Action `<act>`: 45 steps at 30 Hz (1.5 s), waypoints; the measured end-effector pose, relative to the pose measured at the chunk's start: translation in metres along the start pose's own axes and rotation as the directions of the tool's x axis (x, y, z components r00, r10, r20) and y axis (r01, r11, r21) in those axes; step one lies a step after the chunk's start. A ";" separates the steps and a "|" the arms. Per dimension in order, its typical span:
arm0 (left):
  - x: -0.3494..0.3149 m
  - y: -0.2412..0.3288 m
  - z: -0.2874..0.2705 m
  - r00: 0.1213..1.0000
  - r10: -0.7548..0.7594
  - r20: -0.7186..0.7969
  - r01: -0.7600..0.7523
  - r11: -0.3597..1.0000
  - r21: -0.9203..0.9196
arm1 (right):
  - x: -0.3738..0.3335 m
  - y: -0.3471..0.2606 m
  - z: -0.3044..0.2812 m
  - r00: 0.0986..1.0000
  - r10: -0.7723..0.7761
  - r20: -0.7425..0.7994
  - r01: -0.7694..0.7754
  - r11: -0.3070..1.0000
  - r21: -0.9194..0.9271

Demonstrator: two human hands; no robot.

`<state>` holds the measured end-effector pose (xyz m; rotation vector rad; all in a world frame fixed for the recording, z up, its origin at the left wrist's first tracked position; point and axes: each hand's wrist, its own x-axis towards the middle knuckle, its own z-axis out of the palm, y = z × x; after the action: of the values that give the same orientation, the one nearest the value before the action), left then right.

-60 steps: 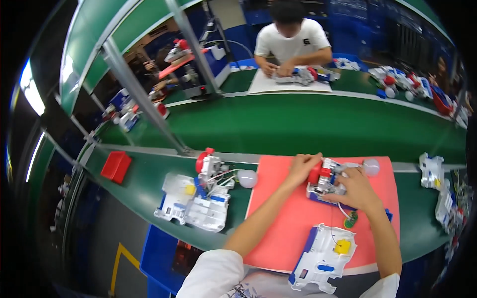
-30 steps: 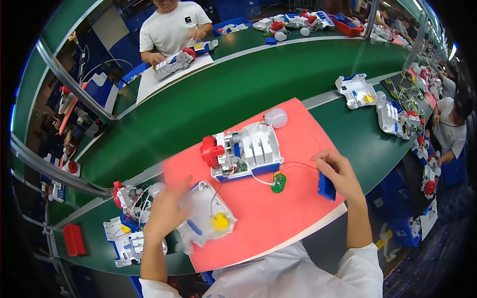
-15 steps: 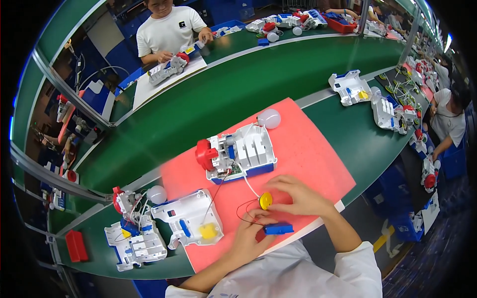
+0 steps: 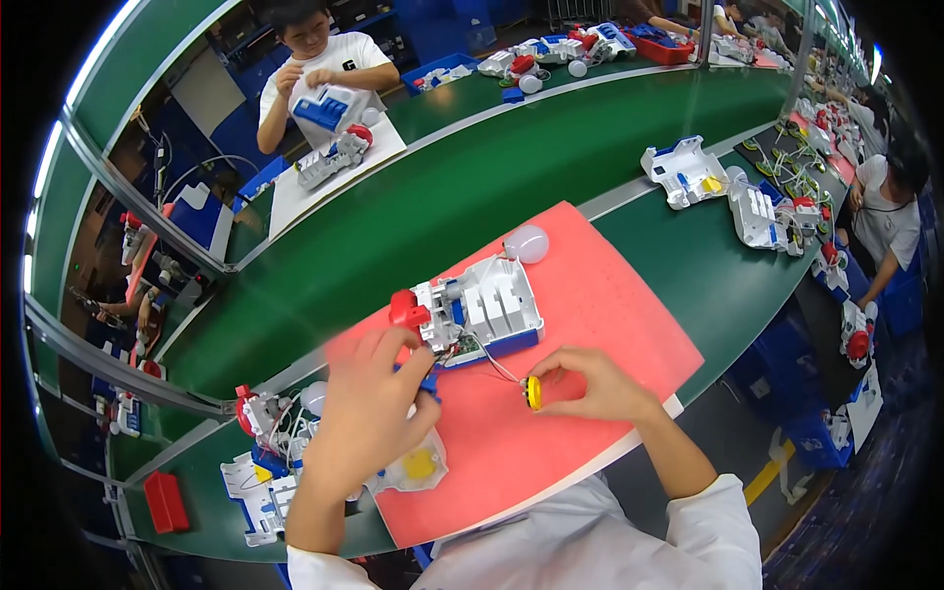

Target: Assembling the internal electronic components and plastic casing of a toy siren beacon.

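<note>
On the salmon-pink mat (image 4: 619, 295) rests an opened white and blue housing (image 4: 501, 300), with a red round part (image 4: 407, 309) at its left end and a white bulb (image 4: 527, 244) at its far corner. My left hand (image 4: 366, 408) is closed around a small blue plastic part (image 4: 429, 382), beside the housing's near left corner; its fingers hide some of that part. Between the thumb and fingers of my right hand (image 4: 598, 385) is a yellow round disc (image 4: 534, 392), tilted on edge, and a white wire runs from it to the housing. A white cover (image 4: 433, 472) lies partly beneath my left arm.
Another opened assembly (image 4: 265, 482) and a red bin (image 4: 165, 501) are on the green table at left. Further housings (image 4: 688, 172) stand at the far right. Across the green belt (image 4: 433, 192), a person (image 4: 324, 88) handles a blue and white part.
My left hand has moved left and away from me, carrying the blue part towards the housing. In my right hand the yellow disc has turned on edge. Across the belt, the person has raised a part.
</note>
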<state>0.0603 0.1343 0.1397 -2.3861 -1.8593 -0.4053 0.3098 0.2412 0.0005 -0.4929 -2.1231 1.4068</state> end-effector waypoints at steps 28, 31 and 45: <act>0.096 0.015 0.023 0.824 0.510 -0.247 -0.385 0.824 0.416 | 0.011 -0.017 0.004 0.992 -0.045 -0.115 0.032 0.993 -0.111; 0.052 0.029 0.030 0.990 0.142 -0.025 -0.141 0.989 0.033 | 0.000 -0.013 0.013 0.965 -0.026 -0.261 0.014 0.999 -0.049; 0.009 0.048 0.197 0.860 -0.267 0.435 0.278 -0.471 -0.837 | 0.047 -0.053 0.002 0.993 -0.004 -0.120 -0.019 0.982 -0.186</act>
<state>0.1383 0.1760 -0.0434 -1.6672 -2.4735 -3.4493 0.2712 0.2462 0.0596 -0.6417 -2.1674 1.1562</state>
